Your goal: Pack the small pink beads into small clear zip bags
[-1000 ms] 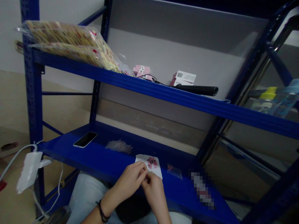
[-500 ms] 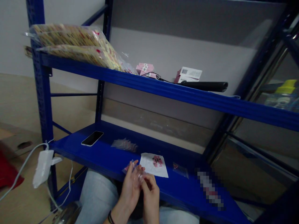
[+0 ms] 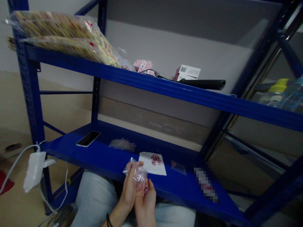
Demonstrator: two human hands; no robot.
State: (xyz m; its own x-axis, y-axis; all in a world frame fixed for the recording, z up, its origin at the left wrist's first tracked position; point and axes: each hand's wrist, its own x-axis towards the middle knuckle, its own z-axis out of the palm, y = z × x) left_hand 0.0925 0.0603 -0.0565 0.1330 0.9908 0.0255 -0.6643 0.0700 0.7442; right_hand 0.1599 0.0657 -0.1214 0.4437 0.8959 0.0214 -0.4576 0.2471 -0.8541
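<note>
In front of my lap, my left hand (image 3: 129,184) grips a crinkled clear plastic bag (image 3: 140,175) with its mouth tipped down to the right. Cupped just beneath it is my right hand (image 3: 146,199), with small pink beads (image 3: 145,190) in its palm; the fingers curl up around them. Beyond my hands, a white paper sheet (image 3: 148,167) lies on the blue shelf board (image 3: 165,186), bearing a heap of pink and dark red beads (image 3: 156,160). Right of the paper rests a small clear bag (image 3: 178,167) with a few pinkish pieces in one corner.
A phone (image 3: 88,139) and a pile of clear bags (image 3: 122,144) lie on the board's left half. The upper shelf (image 3: 132,80) holds bulky packed bags (image 3: 61,36), pink boxes (image 3: 143,66) and a black rod-like object (image 3: 204,84). A white power strip (image 3: 34,170) hangs at left.
The clear bag has been tipped over my right hand, which has turned palm up from pinching the bag. Pink beads now show in that palm. The view has shifted slightly.
</note>
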